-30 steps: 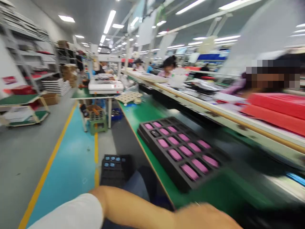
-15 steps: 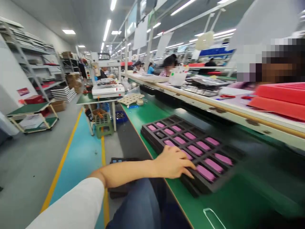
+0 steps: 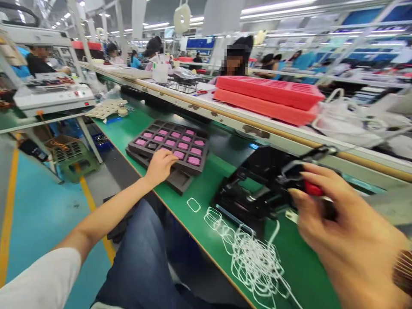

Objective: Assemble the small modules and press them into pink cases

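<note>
My left hand (image 3: 161,166) reaches to the near edge of a black foam tray (image 3: 206,156) that holds several pink rectangular pieces (image 3: 194,161). Its fingers are bent together over a pocket; whatever they hold is hidden. The tray lies on another black tray (image 3: 180,181). On the right, my right hand (image 3: 334,210) is closed around the red grip (image 3: 313,188) of a lever on a black clamp fixture (image 3: 247,171). Motion blurs this hand somewhat. In front of the fixture lies a tangled heap of thin white rings (image 3: 254,262), with a single white ring (image 3: 193,205) apart from it.
A raised shelf (image 3: 225,112) runs behind the green bench (image 3: 128,133), carrying red foam trays (image 3: 267,101). Cream perforated sheets (image 3: 107,108) lie at the bench's far end. A white machine (image 3: 54,96) stands on a table at left. Co-workers sit beyond the shelf.
My view has swung right, bringing the fixture, white rings and my right hand into sight. My left hand remains at the tray, its fingers now drawn closer together.
</note>
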{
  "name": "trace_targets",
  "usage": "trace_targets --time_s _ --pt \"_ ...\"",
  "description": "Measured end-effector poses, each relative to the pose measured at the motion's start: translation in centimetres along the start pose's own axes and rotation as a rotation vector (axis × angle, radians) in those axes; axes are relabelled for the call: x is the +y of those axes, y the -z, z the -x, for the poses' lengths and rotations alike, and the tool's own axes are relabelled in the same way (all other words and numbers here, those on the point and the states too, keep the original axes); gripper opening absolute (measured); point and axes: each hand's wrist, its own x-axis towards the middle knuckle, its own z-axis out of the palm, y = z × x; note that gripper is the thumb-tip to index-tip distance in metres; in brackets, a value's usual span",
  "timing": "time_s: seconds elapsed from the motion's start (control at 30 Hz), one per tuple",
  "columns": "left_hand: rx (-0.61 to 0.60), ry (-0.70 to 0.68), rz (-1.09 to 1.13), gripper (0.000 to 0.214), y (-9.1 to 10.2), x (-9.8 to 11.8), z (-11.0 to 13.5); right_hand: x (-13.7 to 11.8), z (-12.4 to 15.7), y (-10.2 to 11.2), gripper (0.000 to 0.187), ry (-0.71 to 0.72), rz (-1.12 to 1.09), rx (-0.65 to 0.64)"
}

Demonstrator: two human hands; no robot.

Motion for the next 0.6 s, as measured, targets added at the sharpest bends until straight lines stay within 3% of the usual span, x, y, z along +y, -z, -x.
trace_targets --time_s 0.07,0.17,0.27,0.4,0.53,0.6 --pt "0.011 0.025 0.014 0.027 0.7 0.3 2.4 0.3 0.1 0.3 0.044 0.095 0.001 -0.011" --pt "-0.071 -0.026 0.012 0.028 1.6 1.8 5.6 0.2 0.1 -0.7 0.048 0.151 -0.002 0.032" --pt "-0.102 -0.035 -0.03 0.036 1.3 2.9 7.1 0.4 0.1 -1.7 0.049 0.18 -0.006 0.077" --pt "-0.087 -0.019 -0.051 0.035 1.3 3.1 7.0 1.1 -0.2 -1.5 0.045 0.247 -0.002 0.084" --pt "-0.08 -0.028 0.011 0.031 2.2 3.8 5.5 0.9 -0.6 -0.1 0.034 0.279 -0.023 -0.042" --pt "-0.081 -0.044 0.068 0.031 1.7 5.2 4.3 0.8 -0.7 0.2 0.03 0.261 -0.049 -0.075"
